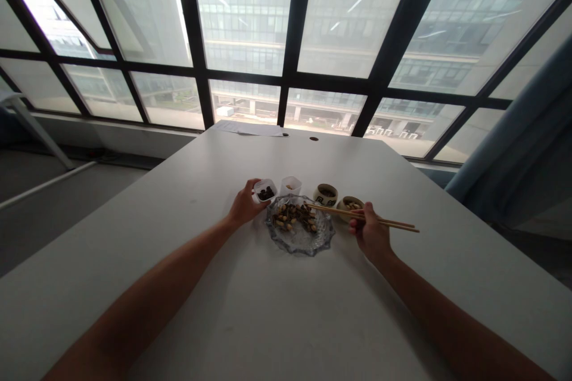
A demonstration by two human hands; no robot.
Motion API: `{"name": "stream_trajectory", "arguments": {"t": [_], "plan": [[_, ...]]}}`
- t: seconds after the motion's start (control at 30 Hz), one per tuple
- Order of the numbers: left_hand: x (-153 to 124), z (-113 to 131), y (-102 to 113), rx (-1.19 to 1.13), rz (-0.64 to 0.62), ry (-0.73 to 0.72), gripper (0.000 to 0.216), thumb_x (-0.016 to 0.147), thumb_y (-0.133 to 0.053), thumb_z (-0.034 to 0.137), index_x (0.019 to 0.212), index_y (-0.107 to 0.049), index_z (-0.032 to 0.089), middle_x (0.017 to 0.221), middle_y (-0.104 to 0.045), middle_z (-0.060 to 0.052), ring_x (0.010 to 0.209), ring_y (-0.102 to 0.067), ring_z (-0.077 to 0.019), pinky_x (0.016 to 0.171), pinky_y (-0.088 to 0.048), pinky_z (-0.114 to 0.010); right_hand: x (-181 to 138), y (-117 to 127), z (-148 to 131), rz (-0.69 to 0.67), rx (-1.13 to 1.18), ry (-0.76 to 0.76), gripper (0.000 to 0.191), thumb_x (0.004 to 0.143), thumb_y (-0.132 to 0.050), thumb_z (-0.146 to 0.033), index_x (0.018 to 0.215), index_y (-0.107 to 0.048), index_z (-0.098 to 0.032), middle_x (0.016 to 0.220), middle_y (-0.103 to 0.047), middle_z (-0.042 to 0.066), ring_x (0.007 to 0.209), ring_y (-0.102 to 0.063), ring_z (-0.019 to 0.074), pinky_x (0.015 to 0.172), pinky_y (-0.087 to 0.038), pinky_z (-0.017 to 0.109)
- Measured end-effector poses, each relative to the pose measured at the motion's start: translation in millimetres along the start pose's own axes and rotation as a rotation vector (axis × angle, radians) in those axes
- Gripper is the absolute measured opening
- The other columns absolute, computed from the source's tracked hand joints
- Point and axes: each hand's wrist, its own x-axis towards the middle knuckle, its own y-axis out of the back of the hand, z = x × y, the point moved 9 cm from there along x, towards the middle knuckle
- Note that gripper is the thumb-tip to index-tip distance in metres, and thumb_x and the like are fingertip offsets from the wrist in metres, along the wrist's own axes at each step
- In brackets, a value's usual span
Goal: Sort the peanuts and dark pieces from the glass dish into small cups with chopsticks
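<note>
My left hand [248, 202] grips a small white plastic container [258, 184] with dark, rounded pieces [266, 193] inside, tilted toward me at the left edge of a glass plate. In my right hand [373, 235] is a pair of chopsticks [395, 223], their tips over the far side of the plate. The scalloped clear glass plate [299, 248] holds a mix of pale nut-like pieces and brown dried bits [290, 217]. Partly behind my right fingers stands a beige cup [344, 205] with pale pieces in it.
Behind the plate stand another white plastic cup [291, 181] and a beige cup with dark markings [325, 195]. Papers [250, 128] lie at the far end of the white table [268, 309], near two dark holes. Large windows rise beyond; a blue curtain [518, 125] hangs at right.
</note>
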Motion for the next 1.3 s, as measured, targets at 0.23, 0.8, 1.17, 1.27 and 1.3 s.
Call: {"name": "stream_trajectory", "arguments": {"t": [0.23,0.8,1.17,1.27,1.3], "plan": [[-0.6,-2.9,0.4,-0.032,0.016,0.016,0.062,0.069,-0.078,0.032,0.123,-0.047,0.024,0.113,-0.069,-0.006,0.101,-0.07,-0.0236,0.095,-0.056,-0.042,0.8,5.4,8.9,0.053,0.063,-0.081,0.046,0.079,-0.072,-0.058,0.063,-0.062,-0.017,0.046,-0.057,-0.002,0.036,-0.051,0.008,0.031,-0.041,0.017],[23.9,5.2,8.7,0.168,-0.047,0.175,0.088,0.067,-0.075,0.065,0.136,-0.047,0.018,0.141,-0.054,-0.02,0.131,-0.05,-0.0372,0.107,-0.04,-0.052,-23.2,-10.9,-79.7,-0.068,-0.214,0.538,0.056,0.084,-0.057,-0.071,0.069,-0.063,-0.017,0.046,-0.059,-0.001,0.036,-0.054,0.012,0.037,-0.042,0.025],[65.4,125.4,-159.3,0.472,-0.655,-0.067,0.089,0.069,-0.069,0.069,0.137,-0.049,0.016,0.138,-0.059,-0.022,0.138,-0.041,-0.0395,0.117,-0.014,-0.062,24.0,35.4,-79.4,0.139,-0.087,0.443,0.06,0.081,-0.056,-0.075,0.069,-0.061,-0.016,0.044,-0.058,-0.003,0.033,-0.051,0.0099,0.034,-0.04,0.022],[65.7,120.2,-176.8,0.528,-0.72,-0.002,0.087,0.061,-0.074,0.07,0.127,-0.056,0.017,0.126,-0.065,-0.022,0.131,-0.048,-0.0435,0.112,-0.022,-0.064,30.4,41.3,-75.9,0.15,-0.062,0.42,0.059,0.081,-0.056,-0.073,0.07,-0.06,-0.016,0.045,-0.057,-0.003,0.034,-0.051,0.0094,0.034,-0.04,0.021],[65.7,117.8,-179.1,0.543,-0.737,0.018,0.083,0.059,-0.075,0.069,0.123,-0.059,0.017,0.123,-0.067,-0.021,0.127,-0.051,-0.0436,0.111,-0.025,-0.062,33.0,43.0,-74.7,0.152,-0.049,0.41,0.058,0.082,-0.056,-0.072,0.07,-0.06,-0.016,0.046,-0.057,-0.003,0.034,-0.051,0.0092,0.034,-0.04,0.021]]}}
